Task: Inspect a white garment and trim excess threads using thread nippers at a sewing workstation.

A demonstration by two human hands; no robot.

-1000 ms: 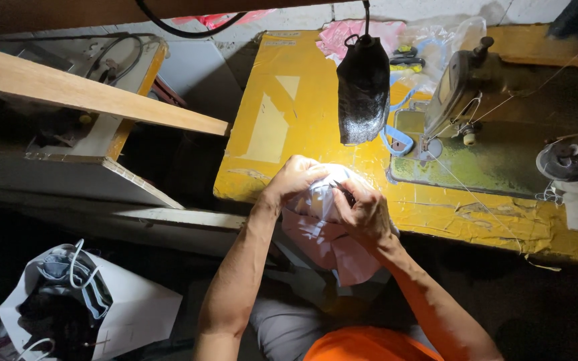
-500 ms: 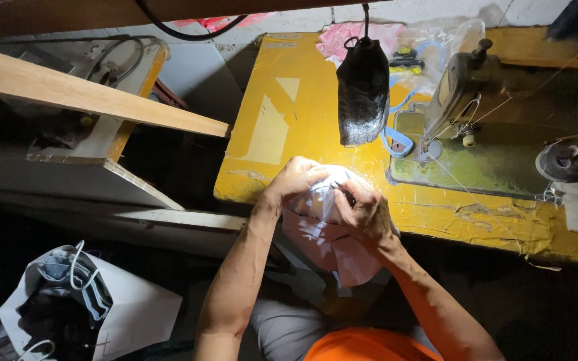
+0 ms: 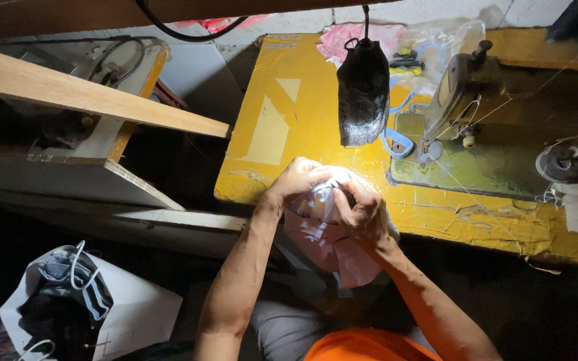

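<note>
I see both hands bunched together at the near edge of the yellow table (image 3: 282, 127), right under the black lamp shade (image 3: 364, 93), which I judge is why the work is held there: the light falls straight on it. The left hand (image 3: 297, 182) is curled shut over the top of the pale pink cloth (image 3: 332, 244), and the right hand (image 3: 362, 214) pinches the same piece from the other side, fingers closed on a fold. The cloth hangs off the table's near edge toward the lap. Both forearms rise from below and meet at the wrists, elbows out. The sewing machine (image 3: 463, 100) stands toward the right end of the table, apart from the hands; a white bag (image 3: 135, 307) sits on the floor to the left
</note>
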